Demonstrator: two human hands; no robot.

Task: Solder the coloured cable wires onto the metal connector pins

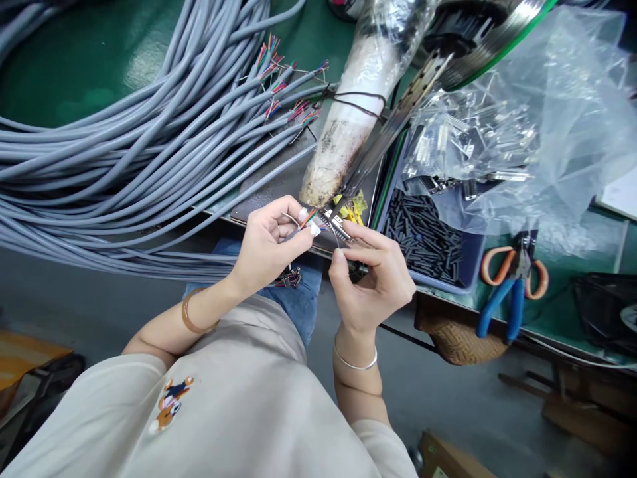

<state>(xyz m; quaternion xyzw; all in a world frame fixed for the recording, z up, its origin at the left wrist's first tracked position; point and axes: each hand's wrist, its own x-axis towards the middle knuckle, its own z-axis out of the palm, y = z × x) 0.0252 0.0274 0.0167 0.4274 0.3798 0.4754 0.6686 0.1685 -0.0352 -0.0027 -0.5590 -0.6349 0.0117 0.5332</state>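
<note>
Beyond a shirt (249, 398) with cartoon emblem (172, 403), coloured wires (309, 218) in left hand (269, 244)

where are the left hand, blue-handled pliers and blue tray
Left hand (263, 247): head view, back of the hand near the thumb.
Blue-handled pliers (516, 307): head view, on one blue handle.
Blue tray (472, 257): head view, on its right side wall.

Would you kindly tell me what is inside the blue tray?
The blue tray holds many small black pieces. A clear plastic bag of metallic parts covers its far portion, so anything beneath cannot be seen.
</note>
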